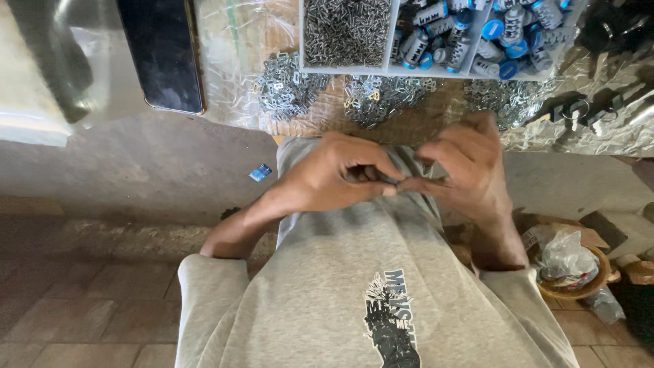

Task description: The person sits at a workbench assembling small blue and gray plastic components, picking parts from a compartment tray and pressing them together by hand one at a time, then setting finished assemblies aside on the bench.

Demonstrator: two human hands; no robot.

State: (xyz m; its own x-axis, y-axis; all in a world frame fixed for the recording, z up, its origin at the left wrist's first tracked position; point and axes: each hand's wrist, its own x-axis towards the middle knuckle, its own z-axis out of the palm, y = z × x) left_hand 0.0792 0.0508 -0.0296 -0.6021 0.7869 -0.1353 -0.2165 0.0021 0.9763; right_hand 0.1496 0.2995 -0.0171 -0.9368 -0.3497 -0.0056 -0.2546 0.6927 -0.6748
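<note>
At frame centre, the left hand point(327, 180) and right hand point(470, 170) meet fingertip to fingertip, fingers closed on a small dark part point(390, 180). It is mostly hidden, so its long axis seems to run left-right, though that is unsure. Above lie metal clips point(286, 88) on the bench point(422, 123) and a tray point(392, 69).

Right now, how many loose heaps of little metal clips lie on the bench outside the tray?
3: a left heap, a middle heap, and a right heap behind the right hand; that hand may hide more.
</note>
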